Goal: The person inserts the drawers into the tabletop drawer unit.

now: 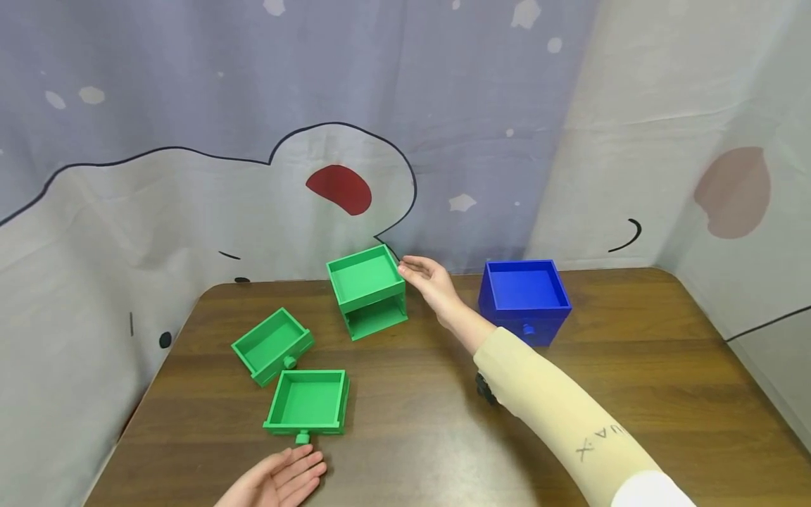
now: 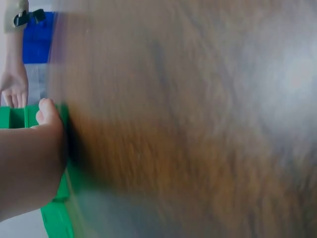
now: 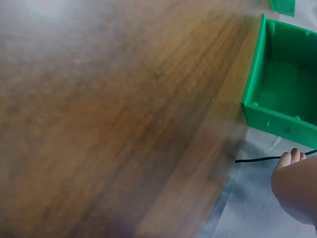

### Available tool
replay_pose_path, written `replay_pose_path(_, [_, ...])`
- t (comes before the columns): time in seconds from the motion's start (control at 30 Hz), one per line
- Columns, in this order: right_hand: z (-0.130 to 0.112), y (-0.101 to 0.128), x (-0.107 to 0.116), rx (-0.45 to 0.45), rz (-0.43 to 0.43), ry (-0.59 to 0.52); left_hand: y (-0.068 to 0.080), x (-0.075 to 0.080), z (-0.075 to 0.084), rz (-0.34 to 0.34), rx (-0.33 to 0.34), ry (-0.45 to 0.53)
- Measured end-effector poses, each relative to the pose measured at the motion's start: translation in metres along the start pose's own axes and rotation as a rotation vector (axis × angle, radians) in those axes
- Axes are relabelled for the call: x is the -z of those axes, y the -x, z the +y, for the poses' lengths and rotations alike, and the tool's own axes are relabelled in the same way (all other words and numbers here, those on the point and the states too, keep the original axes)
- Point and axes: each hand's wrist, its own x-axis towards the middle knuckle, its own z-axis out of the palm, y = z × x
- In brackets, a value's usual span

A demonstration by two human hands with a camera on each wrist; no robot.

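A green cabinet (image 1: 374, 310) with an open front and a shallow tray top (image 1: 364, 276) stands at the back of the table. My right hand (image 1: 434, 285) is at its right side with fingers extended; whether the fingertips touch it I cannot tell. In the right wrist view, the cabinet's hollow inside (image 3: 287, 84) faces the camera. One green drawer (image 1: 310, 401) lies front left, its knob (image 1: 303, 437) towards me. My left hand (image 1: 279, 482) is just in front of that knob, palm up, fingers straight, holding nothing. A second green drawer (image 1: 271, 345) sits turned behind the first.
To the right stands a blue cabinet (image 1: 529, 303) with a knob on its front and a tray top. A patterned curtain (image 1: 443, 141) hangs behind the wooden table (image 1: 412, 422). A black strap fitting (image 1: 484, 389) shows under the right sleeve.
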Motion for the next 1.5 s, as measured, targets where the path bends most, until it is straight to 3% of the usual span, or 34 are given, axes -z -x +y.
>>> replay_pose_path(0.4, [-0.011,-0.015,-0.008,0.001,-0.045,0.061,0.008,0.008,0.015,0.017,0.042,-0.097])
replay_pose_path(0.63, [-0.022,-0.023,-0.015,0.011,-0.072,0.117,0.009,0.009,0.019,0.103,0.039,-0.134])
replay_pose_path(0.87, [-0.024,-0.028,-0.019,-0.001,-0.075,0.15,0.001,-0.001,0.017,0.196,0.006,-0.23])
replay_pose_path(1.23, [-0.018,-0.031,-0.013,0.005,-0.044,0.117,-0.013,-0.016,0.012,0.333,-0.028,-0.368])
replay_pose_path(1.37, [-0.016,-0.029,-0.009,0.001,-0.041,0.099,-0.017,-0.019,0.011,0.353,-0.045,-0.411])
replay_pose_path(1.5, [-0.012,-0.024,-0.005,-0.013,-0.036,0.081,-0.019,-0.017,0.009,0.33,-0.058,-0.434])
